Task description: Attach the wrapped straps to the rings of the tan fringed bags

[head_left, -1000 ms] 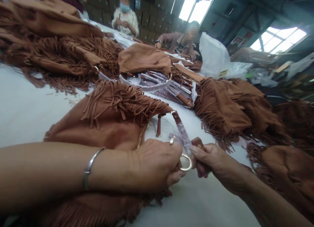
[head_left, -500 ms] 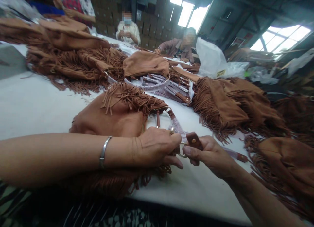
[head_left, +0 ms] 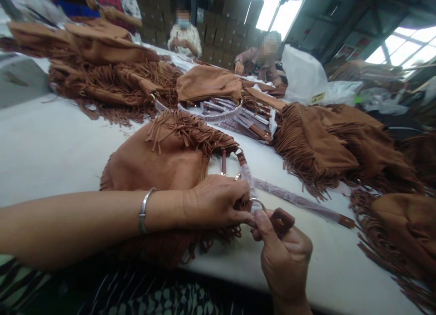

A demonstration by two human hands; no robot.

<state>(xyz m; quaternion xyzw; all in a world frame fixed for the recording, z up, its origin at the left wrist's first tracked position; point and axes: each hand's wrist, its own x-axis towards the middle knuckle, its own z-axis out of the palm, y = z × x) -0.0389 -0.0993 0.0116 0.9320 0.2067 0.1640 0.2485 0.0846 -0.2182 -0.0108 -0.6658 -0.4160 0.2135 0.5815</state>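
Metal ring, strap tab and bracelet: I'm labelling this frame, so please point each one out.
metal ring (head_left: 259, 201), head view, top of its arc.
strap tab (head_left: 281, 220), head view, its brown face.
bracelet (head_left: 144, 208), head view, band across the wrist.

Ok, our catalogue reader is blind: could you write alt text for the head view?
A person's left hand and right hand pinch a round metal ring and brown leather strap tab at the corner of a tan suede fringed bag on a white table. More fringed bags lie piled beyond.
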